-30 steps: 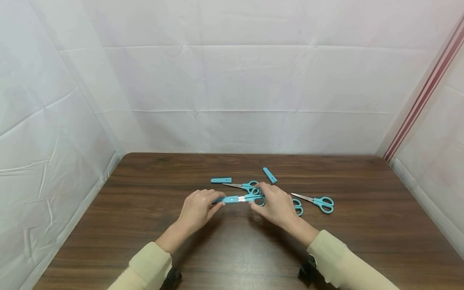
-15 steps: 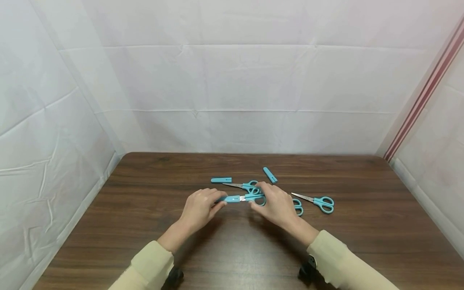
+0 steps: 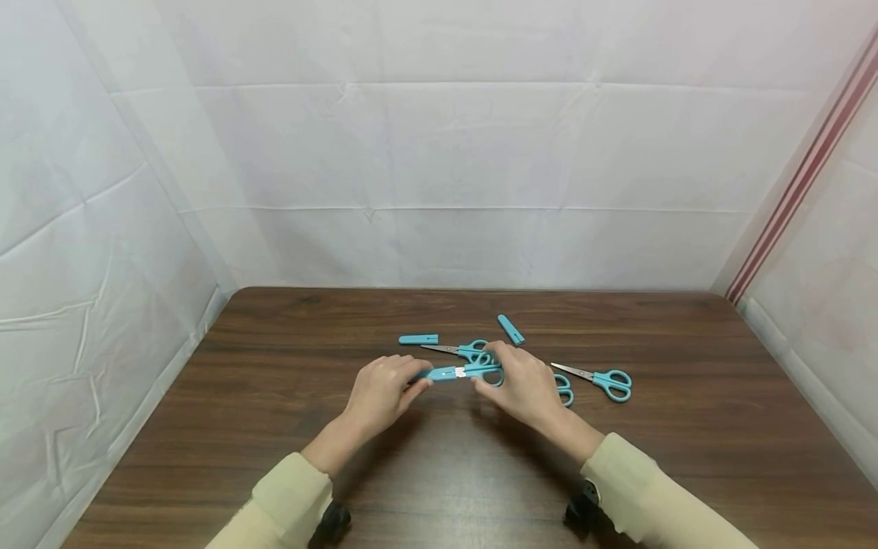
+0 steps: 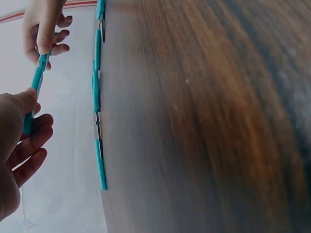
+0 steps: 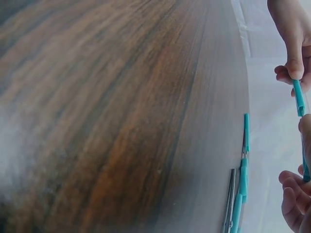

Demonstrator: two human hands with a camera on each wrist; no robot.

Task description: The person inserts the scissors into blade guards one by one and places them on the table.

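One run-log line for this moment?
left hand pinches cap | right hand grips scissors | cap partly on blade | above table

Even light; wrist views perhaps blurred.

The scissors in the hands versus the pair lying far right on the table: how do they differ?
The held scissors are gripped above the table between the left hand and right hand; the far-right scissors lie flat, untouched. The held pair's blades sit mostly inside a teal cap; the far-right pair's blades are bare. Both have teal handles.
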